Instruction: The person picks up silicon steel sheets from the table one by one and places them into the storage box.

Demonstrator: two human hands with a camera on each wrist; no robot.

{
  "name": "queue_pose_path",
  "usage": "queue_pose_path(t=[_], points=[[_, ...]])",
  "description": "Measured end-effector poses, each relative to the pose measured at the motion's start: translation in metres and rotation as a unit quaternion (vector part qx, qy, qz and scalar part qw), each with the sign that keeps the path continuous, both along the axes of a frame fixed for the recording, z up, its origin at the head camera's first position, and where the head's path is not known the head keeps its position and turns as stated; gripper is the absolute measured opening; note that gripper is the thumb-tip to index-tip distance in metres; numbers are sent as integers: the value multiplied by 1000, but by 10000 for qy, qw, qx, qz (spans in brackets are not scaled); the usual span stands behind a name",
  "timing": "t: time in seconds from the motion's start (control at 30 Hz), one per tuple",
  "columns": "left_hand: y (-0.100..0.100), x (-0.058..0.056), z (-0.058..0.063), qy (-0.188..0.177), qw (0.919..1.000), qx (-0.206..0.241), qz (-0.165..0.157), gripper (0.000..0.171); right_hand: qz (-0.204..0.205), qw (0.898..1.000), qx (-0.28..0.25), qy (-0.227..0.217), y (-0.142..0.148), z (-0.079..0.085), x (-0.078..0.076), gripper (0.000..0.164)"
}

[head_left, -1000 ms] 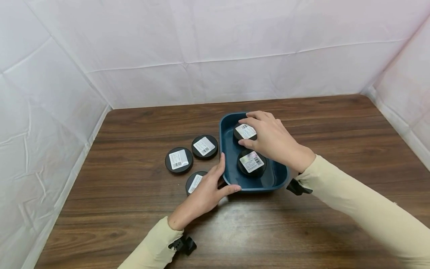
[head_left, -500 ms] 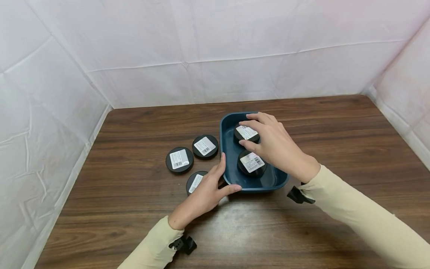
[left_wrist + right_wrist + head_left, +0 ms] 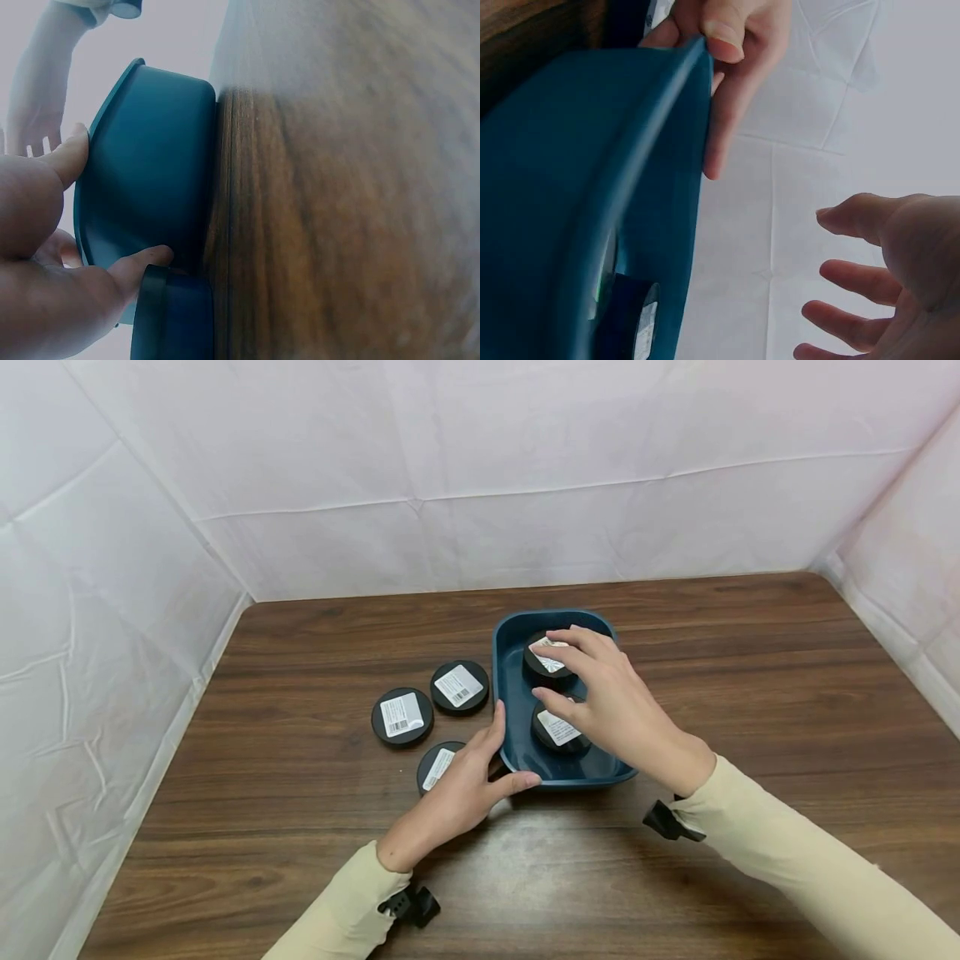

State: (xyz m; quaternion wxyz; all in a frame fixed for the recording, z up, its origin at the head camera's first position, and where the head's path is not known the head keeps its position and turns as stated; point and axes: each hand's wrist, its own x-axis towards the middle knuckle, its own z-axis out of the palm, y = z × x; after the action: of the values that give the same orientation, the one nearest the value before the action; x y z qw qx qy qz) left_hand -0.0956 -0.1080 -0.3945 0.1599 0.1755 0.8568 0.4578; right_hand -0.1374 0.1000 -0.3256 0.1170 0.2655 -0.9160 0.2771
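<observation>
A dark blue rectangular tray stands on the table, with two round black discs inside bearing white labels. My left hand holds the tray's near-left corner, thumb on the rim and fingers along the outer wall. Above the tray hovers my right hand, fingers spread and holding nothing. Its fingers overlap the far disc in the head view, and its thumb overlaps the upper edge of the near disc. The right wrist view shows this right hand apart from the tray.
Left of the tray, three more labelled black discs lie on the wooden table: one beside the wall, another disc further left, and a third disc partly behind my left hand. White cloth encloses the table's back and sides.
My right hand has drawn slightly back toward me from the far disc, its fingers opening. The left hand, tray and loose discs have stayed put.
</observation>
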Motion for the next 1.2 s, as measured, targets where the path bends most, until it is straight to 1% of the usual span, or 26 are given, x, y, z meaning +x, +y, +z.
queue_pose_path(t=[0.23,0.33,0.47,0.57,0.87,1.07,1.2], points=[[0,0,0,50,10000,-16,17,98,94,9996,-233,126,5,-9,6,51],[0,0,0,148,9999,-16,-15,98,144,9992,-330,155,8,-12,8,51],[-1,0,0,130,9999,-18,-5,98,136,9989,-408,197,10,-17,10,51],[-1,0,0,48,10000,-21,31,98,104,9988,-414,245,12,-19,12,51],[0,0,-1,63,10000,-25,9,98,48,9994,-177,306,20,-25,19,55],[0,0,-1,121,9999,-38,-4,98,48,9991,-225,353,25,-31,23,56],[1,0,-1,158,9999,-26,26,97,-1,9992,-295,286,27,-35,25,57]])
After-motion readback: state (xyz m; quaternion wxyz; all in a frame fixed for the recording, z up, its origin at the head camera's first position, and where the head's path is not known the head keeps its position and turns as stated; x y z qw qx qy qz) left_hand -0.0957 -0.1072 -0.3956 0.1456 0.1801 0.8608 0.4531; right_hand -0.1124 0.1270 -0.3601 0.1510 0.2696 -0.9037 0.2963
